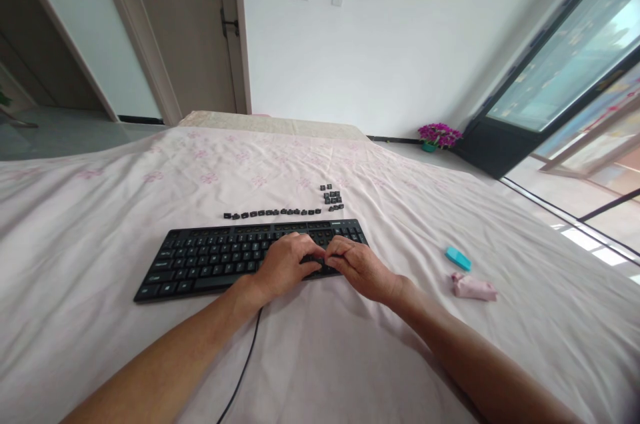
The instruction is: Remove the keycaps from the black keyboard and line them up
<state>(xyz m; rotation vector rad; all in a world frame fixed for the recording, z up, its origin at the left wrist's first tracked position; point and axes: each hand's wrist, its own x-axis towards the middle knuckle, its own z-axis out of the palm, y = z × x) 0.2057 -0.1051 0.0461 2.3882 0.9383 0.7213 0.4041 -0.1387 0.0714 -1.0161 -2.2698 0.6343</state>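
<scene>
A black keyboard [210, 257] lies on a pale pink flowered sheet, with its right part mostly covered by my hands. My left hand [287, 263] rests across it, fingers stretched to the right, thumb and forefinger apart. Close against those fingertips, my right hand [361, 267] is closed, its thumb and fingers pinched together over the keys at the right end. Whatever sits in that pinch is hidden. Behind the keyboard stands a row of loose black keycaps [269, 213]. A small cluster of keycaps [332, 197] lies at the row's right end.
A black cable [245, 371] runs from under my left wrist toward me. To the right on the sheet [400, 211] lie a turquoise object [459, 259] and a crumpled pink cloth [473, 287]. Beyond the bed are a white wall, a door [175, 24] and potted purple flowers [440, 135].
</scene>
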